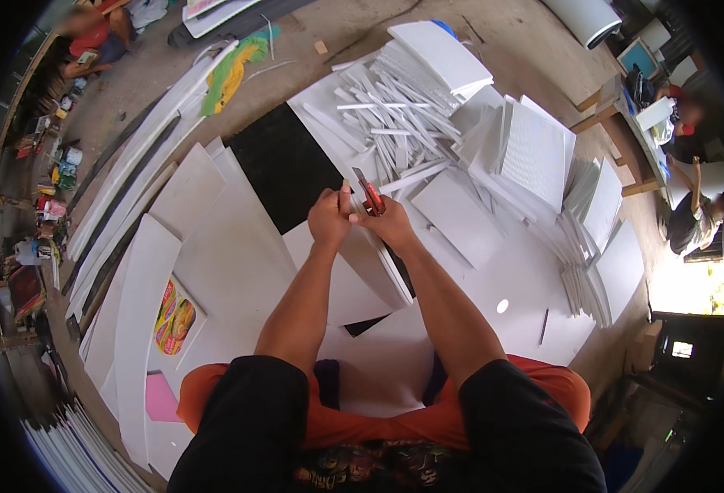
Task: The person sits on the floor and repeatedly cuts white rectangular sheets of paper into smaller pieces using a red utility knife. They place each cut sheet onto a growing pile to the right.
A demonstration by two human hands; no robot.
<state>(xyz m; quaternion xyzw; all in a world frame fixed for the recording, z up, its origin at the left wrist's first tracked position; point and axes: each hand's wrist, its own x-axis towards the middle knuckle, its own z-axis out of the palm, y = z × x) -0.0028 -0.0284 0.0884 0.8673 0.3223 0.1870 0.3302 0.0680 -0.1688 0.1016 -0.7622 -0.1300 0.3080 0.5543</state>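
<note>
Over the floor of white sheets | your left hand (329,218) pins the white board (378,271), right hand (390,223) clamps the red utility knife (370,197) | keep fingers off the blade's path, draw steadily.

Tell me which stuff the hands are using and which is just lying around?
In use: left hand, right hand, red utility knife, white foam board.

Lying about: cut white strips, black sheet, stacked white panels, yellow-green cloth.

Both hands, left hand (329,217) and right hand (388,223), gripping a red utility knife (370,195) over white foam boards (239,271), cut white strips (395,123) lying beyond
</note>
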